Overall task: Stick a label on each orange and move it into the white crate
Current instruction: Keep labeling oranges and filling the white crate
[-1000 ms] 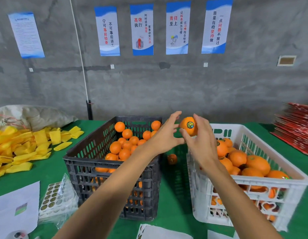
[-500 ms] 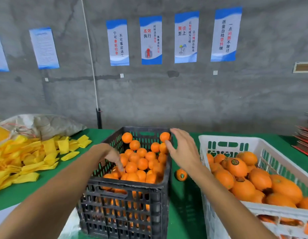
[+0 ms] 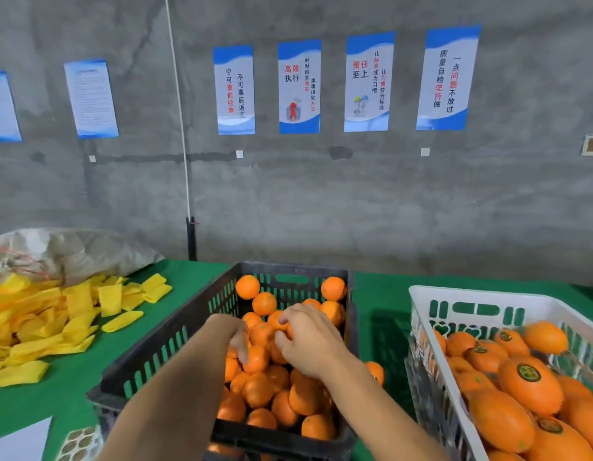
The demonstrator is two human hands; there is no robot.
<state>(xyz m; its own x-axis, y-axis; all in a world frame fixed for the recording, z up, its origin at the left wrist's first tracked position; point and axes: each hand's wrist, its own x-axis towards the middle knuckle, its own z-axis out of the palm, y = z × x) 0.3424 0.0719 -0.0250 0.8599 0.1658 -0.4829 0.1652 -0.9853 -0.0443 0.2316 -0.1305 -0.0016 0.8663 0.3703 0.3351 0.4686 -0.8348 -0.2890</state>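
Both hands are down in the black crate point(image 3: 162, 352). The right hand point(image 3: 313, 344) curls around an orange point(image 3: 281, 319); I cannot tell if the left hand point(image 3: 239, 337) holds anything. The white crate point(image 3: 421, 321) waits at 3 o'clock, and a loose grip could let the orange roll onto the table point(image 3: 378, 314).

orange oranges point(image 3: 264, 303), black crate point(image 3: 175, 341), white crate point(image 3: 471, 296), green table point(image 3: 381, 301), yellow sleeves point(image 3: 79, 299), perhaps foam
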